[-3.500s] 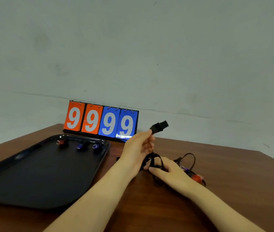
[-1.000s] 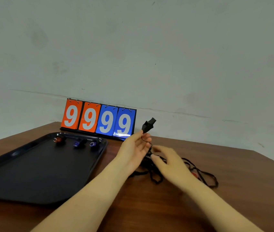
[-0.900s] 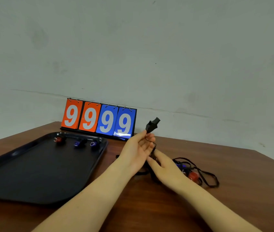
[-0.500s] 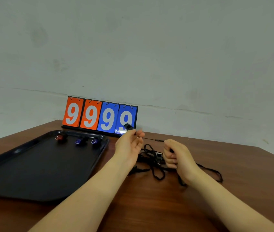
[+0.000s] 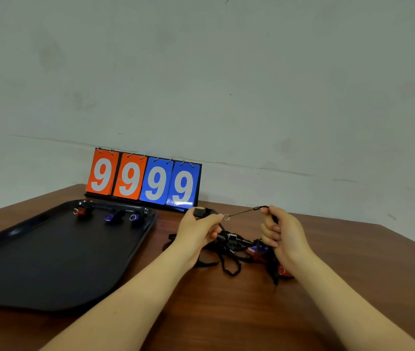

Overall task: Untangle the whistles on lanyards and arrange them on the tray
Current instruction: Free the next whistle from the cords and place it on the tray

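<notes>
A black whistle (image 5: 199, 212) sits pinched in the fingertips of the left hand (image 5: 197, 230), its small metal ring (image 5: 226, 217) just past the fingertips, and a thin cord (image 5: 243, 212) runs taut from that ring across to the right hand (image 5: 281, 230), which is clenched around the lanyard end. Below and between the two hands lies the tangle of black lanyards (image 5: 226, 252) on the brown surface (image 5: 226, 312), with a blue whistle (image 5: 259, 248) and a red whistle (image 5: 284, 271) caught in it close under the right hand. Well out beyond the left hand, the black tray (image 5: 49, 274) holds three whistles in a row along its far edge: a red one (image 5: 81, 211), a blue one (image 5: 111, 217) and another blue one (image 5: 135, 217). Behind the tray stands a flip scoreboard (image 5: 144, 181) showing 9999. So three whistles look placed, one appears to be in the middle of being pulled free, and at least two more remain knotted in the pile; how many exactly is hard to tell from the heap.
</notes>
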### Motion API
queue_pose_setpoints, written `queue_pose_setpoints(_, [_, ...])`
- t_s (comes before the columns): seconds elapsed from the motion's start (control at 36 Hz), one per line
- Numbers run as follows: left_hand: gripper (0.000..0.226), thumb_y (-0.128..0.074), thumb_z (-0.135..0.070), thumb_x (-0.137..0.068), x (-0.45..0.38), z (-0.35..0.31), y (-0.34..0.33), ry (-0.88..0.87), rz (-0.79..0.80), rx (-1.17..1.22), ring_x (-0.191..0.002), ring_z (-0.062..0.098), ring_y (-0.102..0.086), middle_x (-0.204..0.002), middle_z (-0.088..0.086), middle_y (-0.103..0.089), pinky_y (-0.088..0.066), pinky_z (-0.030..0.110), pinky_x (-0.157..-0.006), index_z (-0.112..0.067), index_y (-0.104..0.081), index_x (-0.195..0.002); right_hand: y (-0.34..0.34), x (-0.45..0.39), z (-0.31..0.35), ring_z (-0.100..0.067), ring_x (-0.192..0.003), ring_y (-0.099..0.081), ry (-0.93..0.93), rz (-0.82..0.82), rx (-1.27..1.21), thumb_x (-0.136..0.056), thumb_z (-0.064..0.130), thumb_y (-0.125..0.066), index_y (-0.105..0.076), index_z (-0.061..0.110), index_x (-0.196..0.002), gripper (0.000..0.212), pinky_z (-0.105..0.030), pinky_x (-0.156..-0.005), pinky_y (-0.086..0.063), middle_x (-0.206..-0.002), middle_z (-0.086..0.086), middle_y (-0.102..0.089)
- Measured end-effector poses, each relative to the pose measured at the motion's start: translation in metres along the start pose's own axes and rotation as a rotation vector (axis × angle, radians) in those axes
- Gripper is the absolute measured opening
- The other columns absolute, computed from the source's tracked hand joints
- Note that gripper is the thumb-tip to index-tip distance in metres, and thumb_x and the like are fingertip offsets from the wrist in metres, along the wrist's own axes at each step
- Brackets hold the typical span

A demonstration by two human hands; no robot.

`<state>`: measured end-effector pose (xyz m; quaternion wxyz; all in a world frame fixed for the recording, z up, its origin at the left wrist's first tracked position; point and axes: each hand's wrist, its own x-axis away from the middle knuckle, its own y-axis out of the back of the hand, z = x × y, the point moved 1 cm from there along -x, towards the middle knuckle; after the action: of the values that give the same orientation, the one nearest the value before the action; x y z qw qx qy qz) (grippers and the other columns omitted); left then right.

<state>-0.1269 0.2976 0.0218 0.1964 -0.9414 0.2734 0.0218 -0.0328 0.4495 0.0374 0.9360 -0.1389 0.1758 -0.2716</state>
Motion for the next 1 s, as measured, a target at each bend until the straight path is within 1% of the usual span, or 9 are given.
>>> queue_pose_setpoints(0.14, [0.032, -0.073, -0.014, -0.083, 0.002, -0.002, 0.0, -0.012, -0.021, -0.127, -0.059, 0.01, -0.058, -0.087, 0.008, -0.064, -0.051, 0.02, -0.056, -0.009, -0.056, -0.11, 0.003, -0.003, 0.0, -0.006, -0.033, -0.018, -0.03, -0.02, -0.053, -0.1, 0.014, -0.038, -0.054, 0.005, -0.083, 0.025, -0.019, -0.031, -0.015, -0.046, 0.006, -0.026])
queue_pose_setpoints(0.31, [0.023, -0.071, -0.019, -0.084, 0.005, -0.003, -0.001, -0.133, 0.009, -0.446, -0.058, 0.007, -0.059, -0.09, 0.003, -0.067, -0.047, 0.015, -0.052, -0.021, -0.055, -0.099, 0.005, -0.004, 0.0, -0.006, -0.034, -0.018, -0.019, -0.027, -0.071, -0.1, 0.014, -0.038, -0.055, 0.005, -0.085, 0.025, -0.019, -0.03, -0.017, -0.046, 0.006, -0.026])
queue_pose_setpoints(0.39, [0.019, -0.071, -0.023, -0.085, 0.005, -0.002, -0.002, -0.134, 0.032, -0.432, -0.06, 0.008, -0.06, -0.091, 0.004, -0.069, -0.048, 0.018, -0.055, -0.021, -0.057, -0.098, 0.007, -0.006, 0.0, -0.006, -0.033, -0.018, -0.016, -0.042, -0.08, -0.1, 0.013, -0.038, -0.055, 0.005, -0.085, 0.024, -0.018, -0.029, -0.017, -0.046, 0.005, -0.027])
queue_pose_setpoints(0.58, [0.01, -0.061, -0.017, -0.092, 0.006, -0.004, -0.005, 0.018, 0.083, -0.095, -0.06, 0.013, -0.059, -0.082, 0.007, -0.07, -0.05, 0.022, -0.057, -0.009, -0.066, -0.098, 0.011, -0.009, 0.0, -0.006, -0.033, -0.019, -0.006, -0.061, -0.027, -0.1, 0.013, -0.038, -0.056, 0.006, -0.086, 0.023, -0.02, -0.03, -0.017, -0.047, 0.005, -0.027])
queue_pose_setpoints(0.75, [0.019, -0.061, -0.01, -0.088, 0.006, 0.0, -0.008, -0.004, 0.147, -0.301, -0.068, 0.011, -0.06, -0.094, 0.008, -0.072, -0.051, 0.021, -0.062, -0.013, -0.067, -0.106, 0.005, -0.008, -0.004, -0.006, -0.031, -0.02, -0.024, -0.047, 0.049, -0.098, 0.011, -0.037, -0.054, 0.005, -0.086, 0.022, -0.018, -0.03, -0.017, -0.044, 0.005, -0.028])
queue_pose_setpoints(0.81, [0.015, -0.062, -0.013, -0.087, 0.006, 0.002, -0.011, -0.027, 0.184, -0.413, -0.07, 0.008, -0.061, -0.094, 0.005, -0.073, -0.05, 0.02, -0.063, -0.017, -0.07, -0.099, 0.003, -0.008, -0.003, -0.006, -0.032, -0.02, -0.006, -0.027, 0.097, -0.097, 0.01, -0.037, -0.055, 0.005, -0.089, 0.021, -0.019, -0.031, -0.017, -0.045, 0.005, -0.028])
queue_pose_setpoints(0.86, [0.011, -0.065, -0.018, -0.085, 0.009, 0.002, -0.012, -0.039, 0.214, -0.515, -0.078, 0.006, -0.062, -0.098, 0.003, -0.073, -0.049, 0.02, -0.068, -0.022, -0.071, -0.094, 0.001, -0.006, -0.005, -0.006, -0.033, -0.02, -0.004, -0.019, 0.13, -0.097, 0.01, -0.036, -0.055, 0.004, -0.091, 0.021, -0.019, -0.031, -0.018, -0.046, 0.005, -0.028])
queue_pose_setpoints(0.94, [0.039, -0.072, -0.033, -0.072, 0.011, 0.003, -0.013, -0.049, 0.223, -0.577, -0.101, 0.01, -0.063, -0.106, 0.0, -0.071, -0.048, 0.024, -0.087, -0.019, -0.068, -0.108, -0.001, -0.005, -0.009, -0.007, -0.035, -0.021, 0.015, 0.012, 0.181, -0.097, 0.01, -0.035, -0.056, 0.004, -0.093, 0.021, -0.02, -0.032, -0.019, -0.049, 0.004, -0.03])
queue_pose_setpoints(1.0, [0.035, -0.073, -0.028, -0.075, 0.011, 0.004, -0.011, -0.028, 0.226, -0.512, -0.105, 0.015, -0.064, -0.108, 0.002, -0.071, -0.049, 0.032, -0.096, -0.016, -0.067, -0.108, -0.001, -0.005, -0.011, -0.007, -0.037, -0.022, 0.028, 0.027, 0.217, -0.097, 0.011, -0.035, -0.057, 0.005, -0.094, 0.022, -0.021, -0.034, -0.019, -0.051, 0.003, -0.031])
